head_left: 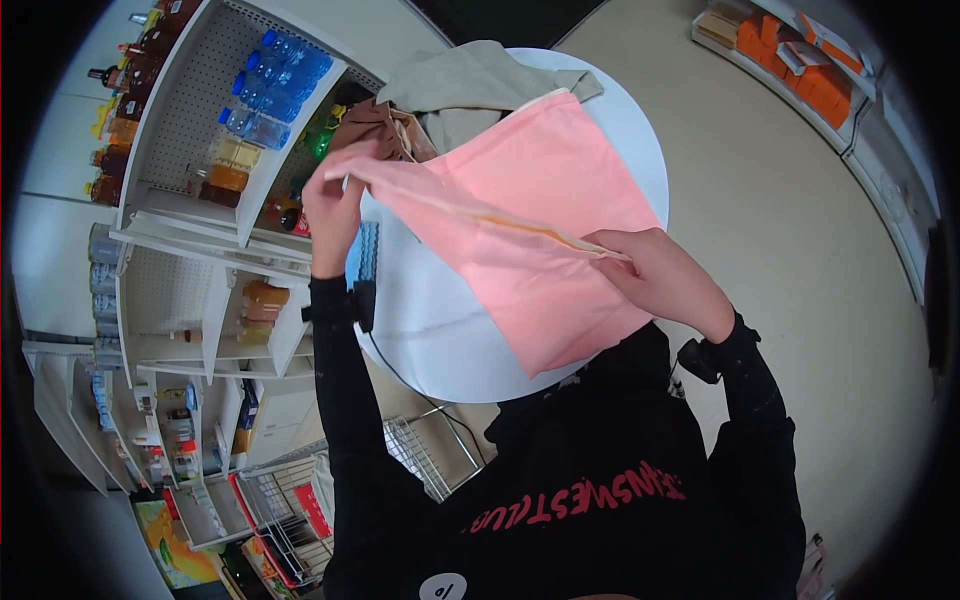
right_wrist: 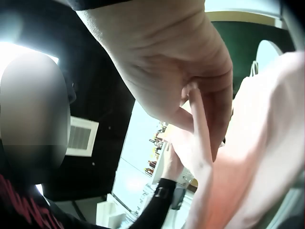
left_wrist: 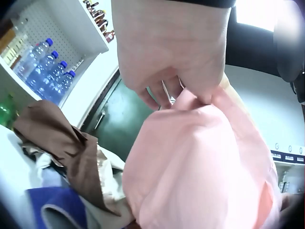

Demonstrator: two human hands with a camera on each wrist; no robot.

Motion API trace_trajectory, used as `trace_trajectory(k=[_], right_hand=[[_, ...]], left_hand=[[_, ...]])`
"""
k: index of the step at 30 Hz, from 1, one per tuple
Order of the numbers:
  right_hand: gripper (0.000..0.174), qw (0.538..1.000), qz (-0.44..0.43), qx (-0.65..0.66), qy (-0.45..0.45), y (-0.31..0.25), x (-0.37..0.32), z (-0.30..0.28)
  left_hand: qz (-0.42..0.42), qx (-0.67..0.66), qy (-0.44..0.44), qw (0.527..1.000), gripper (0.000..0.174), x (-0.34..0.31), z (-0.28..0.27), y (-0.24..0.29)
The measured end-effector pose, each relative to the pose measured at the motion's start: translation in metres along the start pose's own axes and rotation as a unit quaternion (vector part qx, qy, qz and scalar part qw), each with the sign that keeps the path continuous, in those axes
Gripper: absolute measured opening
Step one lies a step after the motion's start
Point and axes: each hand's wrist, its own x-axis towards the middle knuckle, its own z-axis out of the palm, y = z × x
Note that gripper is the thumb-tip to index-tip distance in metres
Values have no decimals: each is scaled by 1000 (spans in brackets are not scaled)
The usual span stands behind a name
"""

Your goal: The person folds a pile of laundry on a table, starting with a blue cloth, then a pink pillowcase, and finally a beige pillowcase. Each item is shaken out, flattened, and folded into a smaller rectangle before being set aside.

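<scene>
A pink cloth, doubled with a pale yellowish edge along its opening, is stretched between both hands above the round white table. My left hand pinches one end of that edge at the upper left. In the left wrist view, the left hand has the pink cloth bunched under its thumb and fingers. My right hand pinches the other end, on the right. From the right wrist view, the edge runs between thumb and fingers of the right hand.
A grey-green cloth and a brown cloth lie at the table's far side. A blue textured item is at its left rim. Shelves with blue-capped bottles stand on the left, another shelf at the far right.
</scene>
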Motion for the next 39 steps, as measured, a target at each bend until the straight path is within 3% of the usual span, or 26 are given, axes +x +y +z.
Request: trace_trajectory(k=[2, 5, 6, 9, 11, 14, 18, 22, 26, 32, 36, 39], right_hand=[[35, 999, 51, -8, -8, 0, -5, -2], [36, 980, 8, 195, 39, 32, -15, 9], [36, 980, 8, 193, 42, 40, -17, 12], [41, 960, 27, 227, 160, 56, -26, 13], [43, 972, 67, 175, 145, 53, -32, 7], [47, 981, 147, 72, 107, 54, -39, 1], [52, 979, 93, 130, 124, 64, -39, 3], [55, 973, 147, 117, 131, 53, -39, -9], [57, 974, 173, 68, 127, 79, -40, -11], [58, 980, 145, 104, 89, 79, -39, -24], [60, 980, 152, 91, 94, 80, -38, -21], [63, 985, 116, 25, 124, 91, -38, -16]], left_hand=[[14, -33, -7, 999, 13, 30, 20, -13], [-2, -113, 0, 994, 17, 69, 63, -37], [-22, -75, -34, 996, 19, 80, 78, -43], [-31, -17, -114, 993, 27, 95, 123, -42], [-21, 5, -160, 987, 33, 102, 149, -45], [-72, 155, -262, 950, 41, 104, 181, -69], [-74, 132, -212, 966, 38, 115, 191, -50], [-105, 177, -246, 947, 44, 108, 196, -53], [-125, 81, -231, 962, 56, 87, 164, -50], [-120, 121, -284, 943, 53, 68, 131, -73], [-97, 110, -212, 966, 45, 62, 130, -86], [7, 84, -105, 991, 32, 48, 136, -78]])
